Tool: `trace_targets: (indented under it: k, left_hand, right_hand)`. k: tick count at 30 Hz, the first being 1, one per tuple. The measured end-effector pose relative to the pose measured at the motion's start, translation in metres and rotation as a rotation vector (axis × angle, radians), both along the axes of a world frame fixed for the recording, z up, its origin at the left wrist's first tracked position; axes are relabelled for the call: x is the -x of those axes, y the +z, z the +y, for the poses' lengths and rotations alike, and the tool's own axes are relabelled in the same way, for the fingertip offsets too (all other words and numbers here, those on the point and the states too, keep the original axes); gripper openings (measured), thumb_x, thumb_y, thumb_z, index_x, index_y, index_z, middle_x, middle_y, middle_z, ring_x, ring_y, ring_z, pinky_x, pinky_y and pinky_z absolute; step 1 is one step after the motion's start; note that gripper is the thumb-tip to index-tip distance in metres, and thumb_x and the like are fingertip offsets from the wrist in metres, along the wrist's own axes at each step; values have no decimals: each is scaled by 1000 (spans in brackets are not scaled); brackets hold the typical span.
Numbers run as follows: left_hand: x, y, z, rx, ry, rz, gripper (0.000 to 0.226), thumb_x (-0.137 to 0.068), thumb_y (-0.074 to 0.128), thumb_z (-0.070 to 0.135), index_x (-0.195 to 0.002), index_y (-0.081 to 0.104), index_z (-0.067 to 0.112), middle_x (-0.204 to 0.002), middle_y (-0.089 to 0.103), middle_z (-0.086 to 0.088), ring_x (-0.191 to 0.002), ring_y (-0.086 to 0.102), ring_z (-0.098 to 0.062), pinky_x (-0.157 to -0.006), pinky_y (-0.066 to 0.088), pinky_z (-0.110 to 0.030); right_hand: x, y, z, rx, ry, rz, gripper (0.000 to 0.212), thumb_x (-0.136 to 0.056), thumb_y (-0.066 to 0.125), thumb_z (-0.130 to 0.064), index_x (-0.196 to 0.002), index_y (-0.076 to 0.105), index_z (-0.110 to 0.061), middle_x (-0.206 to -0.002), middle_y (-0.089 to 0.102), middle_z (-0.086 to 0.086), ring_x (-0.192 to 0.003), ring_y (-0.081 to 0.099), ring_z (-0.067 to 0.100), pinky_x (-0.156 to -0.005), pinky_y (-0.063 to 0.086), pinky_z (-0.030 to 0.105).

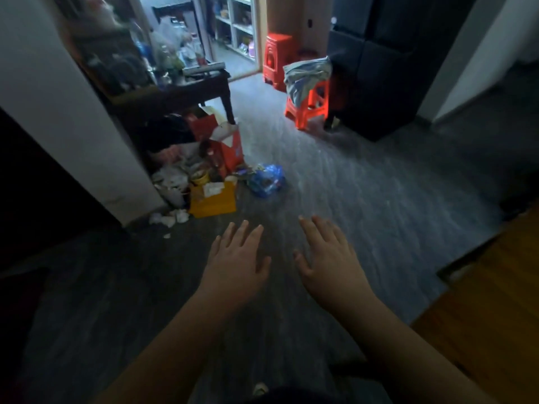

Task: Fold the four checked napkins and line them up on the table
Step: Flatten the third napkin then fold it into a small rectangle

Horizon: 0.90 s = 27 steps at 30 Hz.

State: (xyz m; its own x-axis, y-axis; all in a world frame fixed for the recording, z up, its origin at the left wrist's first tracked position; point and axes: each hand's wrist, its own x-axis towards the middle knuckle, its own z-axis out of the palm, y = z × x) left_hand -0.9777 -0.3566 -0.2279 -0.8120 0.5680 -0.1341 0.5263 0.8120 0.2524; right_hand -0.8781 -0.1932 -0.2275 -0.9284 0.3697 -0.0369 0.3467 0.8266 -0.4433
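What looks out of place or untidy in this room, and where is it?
A heap of litter spills over the floor by the white wall: crumpled paper, a yellow box, a blue plastic bag. A crumpled cloth hangs off the orange stool. No checked napkins show.

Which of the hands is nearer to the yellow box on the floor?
Left. The left hand reaches out just right of the yellow box and closer to the camera; the right hand lies farther right, beyond the left hand.

Glossy red plastic stool (308, 107), matt grey floor (364, 199)
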Motion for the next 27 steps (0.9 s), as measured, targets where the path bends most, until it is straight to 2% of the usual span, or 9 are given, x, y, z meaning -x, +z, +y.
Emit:
trace_targets:
  k: [5, 12, 14, 17, 21, 25, 27]
  left_hand:
    - [61, 15, 26, 8, -9, 6, 71, -101, 40, 55, -160, 5, 36, -171, 3, 3, -157, -5, -21, -125, 2, -45]
    - [142, 11, 125, 70, -113, 23, 71, -101, 40, 57, -160, 6, 36, -170, 0, 4, -156, -8, -20, -120, -7, -43]
    - [172, 13, 167, 88, -133, 44, 71, -102, 40, 56, -160, 5, 36, -170, -2, 5, -156, -9, -20, -115, -11, -41]
    - [220, 22, 238, 96, -165, 62, 71, -103, 40, 54, -160, 3, 35, -170, -3, 5, -156, -10, -20, -116, -11, -41]
    - [268, 34, 337, 87, -225, 45, 69, -103, 39, 55, -161, 5, 36, -171, -2, 3, -156, -9, -21, -123, -6, -44]
    - [293, 35, 435, 48, -340, 19, 69, -103, 41, 52, -161, 7, 35, -171, 2, 1, -157, -6, -23, -126, 0, -46]
    - [298, 33, 488, 23, -432, 24, 69, -103, 43, 50, -161, 10, 34, -171, 5, 0, -157, -3, -24, -126, 3, -46]
  right_hand:
    - [49, 2, 26, -21, -15, -80, 71, -104, 43, -50, -163, 8, -35, -172, 7, -3, -159, 3, 21, -126, 15, 45]
    - [127, -15, 131, 7, -105, -42, 71, -103, 44, -50, -164, 13, -31, -172, 13, -1, -158, 8, 22, -126, 14, 43]
    - [156, -21, 173, 18, -123, -16, 72, -102, 44, -51, -164, 13, -31, -172, 15, 1, -158, 10, 23, -128, 14, 44]
    - [195, -19, 243, 13, -141, -3, 71, -103, 44, -51, -164, 14, -30, -172, 15, 1, -158, 10, 23, -127, 11, 41]
    - [228, -6, 336, -1, -177, -8, 69, -104, 43, -50, -164, 14, -31, -172, 12, 0, -158, 6, 22, -126, 14, 42]
    - [237, 5, 414, -20, -280, -24, 71, -103, 44, -50, -164, 15, -29, -171, 15, 1, -157, 10, 24, -125, 16, 43]
    - [232, 9, 448, -21, -357, -19, 72, -100, 34, -58, -163, 18, -28, -171, 18, 1, -157, 12, 24, -125, 20, 44]
